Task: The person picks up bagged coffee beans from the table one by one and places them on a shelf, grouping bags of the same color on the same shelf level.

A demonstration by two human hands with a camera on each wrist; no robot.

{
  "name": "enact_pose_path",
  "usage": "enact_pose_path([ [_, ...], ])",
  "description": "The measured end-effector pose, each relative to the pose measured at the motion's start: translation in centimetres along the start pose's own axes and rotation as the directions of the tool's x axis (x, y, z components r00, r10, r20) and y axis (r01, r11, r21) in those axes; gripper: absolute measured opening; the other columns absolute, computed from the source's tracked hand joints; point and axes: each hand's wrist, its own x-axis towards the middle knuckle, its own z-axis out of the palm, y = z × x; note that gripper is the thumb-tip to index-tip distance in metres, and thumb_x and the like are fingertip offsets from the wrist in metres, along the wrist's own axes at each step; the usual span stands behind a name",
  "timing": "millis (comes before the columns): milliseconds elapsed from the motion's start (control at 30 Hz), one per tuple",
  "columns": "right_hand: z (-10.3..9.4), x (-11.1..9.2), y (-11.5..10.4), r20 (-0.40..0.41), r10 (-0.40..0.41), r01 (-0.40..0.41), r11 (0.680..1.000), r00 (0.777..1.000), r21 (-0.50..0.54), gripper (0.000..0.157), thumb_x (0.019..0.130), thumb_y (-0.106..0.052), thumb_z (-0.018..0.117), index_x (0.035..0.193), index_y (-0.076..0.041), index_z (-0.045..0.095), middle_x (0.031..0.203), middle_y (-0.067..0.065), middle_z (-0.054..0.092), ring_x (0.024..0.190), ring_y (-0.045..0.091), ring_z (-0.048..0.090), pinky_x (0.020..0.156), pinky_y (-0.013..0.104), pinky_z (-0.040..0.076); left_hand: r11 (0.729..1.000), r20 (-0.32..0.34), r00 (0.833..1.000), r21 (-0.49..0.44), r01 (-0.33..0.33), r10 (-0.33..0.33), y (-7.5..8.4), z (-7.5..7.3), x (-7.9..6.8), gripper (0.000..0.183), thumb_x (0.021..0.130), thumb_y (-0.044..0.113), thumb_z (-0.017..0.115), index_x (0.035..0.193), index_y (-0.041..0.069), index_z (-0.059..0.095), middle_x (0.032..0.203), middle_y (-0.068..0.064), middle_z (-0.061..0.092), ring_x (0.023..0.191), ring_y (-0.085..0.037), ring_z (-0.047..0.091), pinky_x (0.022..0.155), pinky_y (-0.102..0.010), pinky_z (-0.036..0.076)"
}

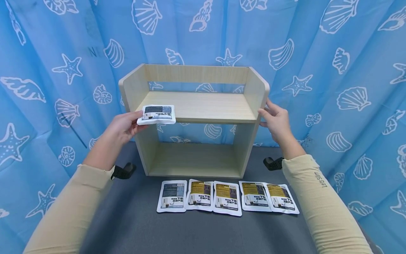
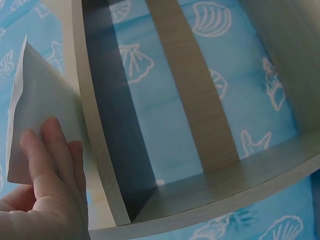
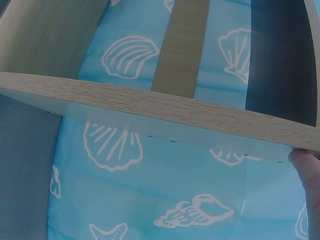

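My left hand (image 1: 124, 127) pinches a white pouch (image 1: 157, 113) with a dark blue printed label. It holds the pouch almost flat in front of the left end of the upper board of a pale wooden shelf (image 1: 196, 167). The left wrist view shows the fingers under the pouch's plain white underside (image 2: 42, 95). On the other side, my right hand (image 1: 277, 121) rests against the shelf's right side panel. Its thumb (image 3: 304, 162) touches the panel's outer face close to the edge in the right wrist view; the other fingers are out of that frame.
A row of white pouches lies on the dark grey table (image 1: 203, 234) before the shelf: one blue-labelled pouch (image 1: 172, 196) at the left, then several yellow-labelled ones, such as this pouch (image 1: 227, 198). A blue shell-patterned curtain (image 1: 203, 31) hangs behind.
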Motion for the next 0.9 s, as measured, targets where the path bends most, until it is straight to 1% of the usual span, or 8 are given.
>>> enact_pose_path([
  [100,0.0,0.0,0.1,-0.002,-0.007,0.007,1.000,1.000,-0.003,0.057,0.101,-0.026,0.054,0.152,-0.020,0.030,0.152,0.015,0.037,0.134,0.033,0.042,0.097,0.052,0.044,1.000,0.019,1.000,-0.022,0.005,-0.005,0.3,0.1,0.2,0.054,0.100,0.014,0.053,0.150,0.005,0.034,0.077,-0.001,0.069,0.067,-0.011,0.070,0.062,-0.022,0.057],
  [267,0.0,0.0,0.0,-0.001,-0.002,0.002,1.000,1.000,0.006,0.057,0.101,-0.026,0.054,0.152,-0.022,0.030,0.152,0.015,0.037,0.134,0.033,0.042,0.097,0.052,0.044,0.997,0.043,0.998,-0.064,0.042,-0.039,0.6,0.4,0.5,0.055,0.100,0.014,0.053,0.151,0.006,0.034,0.076,-0.003,0.069,0.067,-0.013,0.070,0.063,-0.023,0.057],
  [467,0.0,0.0,0.0,-0.002,0.015,-0.015,1.000,1.000,0.014,0.057,0.100,-0.026,0.055,0.151,-0.023,0.030,0.153,0.013,0.036,0.134,0.032,0.042,0.098,0.051,0.044,0.993,0.057,0.995,-0.086,0.083,-0.078,1.0,1.0,1.1,0.056,0.100,0.015,0.053,0.152,0.008,0.032,0.075,-0.005,0.069,0.067,-0.014,0.070,0.065,-0.024,0.057],
  [600,0.0,0.0,0.1,-0.002,0.006,-0.006,1.000,1.000,0.008,0.057,0.100,-0.026,0.055,0.151,-0.023,0.031,0.152,0.013,0.036,0.134,0.032,0.042,0.097,0.052,0.044,0.991,0.048,0.994,-0.087,0.098,-0.094,1.4,1.4,1.3,0.057,0.100,0.017,0.054,0.152,0.012,0.032,0.079,-0.004,0.068,0.069,-0.015,0.070,0.068,-0.023,0.057],
  [667,0.0,0.0,0.1,-0.001,0.002,-0.002,1.000,1.000,0.007,0.057,0.100,-0.026,0.055,0.151,-0.023,0.031,0.152,0.013,0.036,0.134,0.032,0.042,0.097,0.052,0.044,0.990,0.039,0.994,-0.093,0.105,-0.102,1.6,1.5,1.4,0.057,0.099,0.017,0.055,0.152,0.013,0.031,0.085,-0.004,0.067,0.069,-0.015,0.070,0.069,-0.023,0.057],
  [733,-0.1,0.0,0.1,0.002,0.001,-0.001,1.000,1.000,0.008,0.057,0.100,-0.026,0.055,0.152,-0.022,0.030,0.152,0.013,0.036,0.134,0.032,0.042,0.098,0.052,0.043,0.989,0.035,0.994,-0.096,0.108,-0.105,1.7,1.7,1.4,0.058,0.100,0.017,0.053,0.153,0.014,0.029,0.097,-0.005,0.063,0.069,-0.015,0.070,0.071,-0.023,0.057],
  [833,-0.1,0.1,0.1,0.005,0.000,0.000,1.000,1.000,0.006,0.057,0.101,-0.026,0.054,0.152,-0.022,0.030,0.152,0.014,0.036,0.134,0.033,0.042,0.098,0.052,0.043,0.990,0.034,0.994,-0.092,0.109,-0.106,2.0,1.9,1.6,0.059,0.101,0.015,0.050,0.154,0.016,0.025,0.125,-0.008,0.055,0.072,-0.015,0.070,0.074,-0.022,0.056],
  [900,-0.1,0.1,0.1,0.004,0.001,-0.001,1.000,1.000,0.006,0.056,0.101,-0.026,0.054,0.152,-0.022,0.030,0.152,0.014,0.036,0.134,0.033,0.042,0.098,0.052,0.044,0.991,0.035,0.994,-0.080,0.110,-0.107,2.1,2.1,1.7,0.060,0.102,0.012,0.048,0.155,0.016,0.022,0.143,-0.009,0.044,0.085,-0.014,0.069,0.076,-0.022,0.055],
])
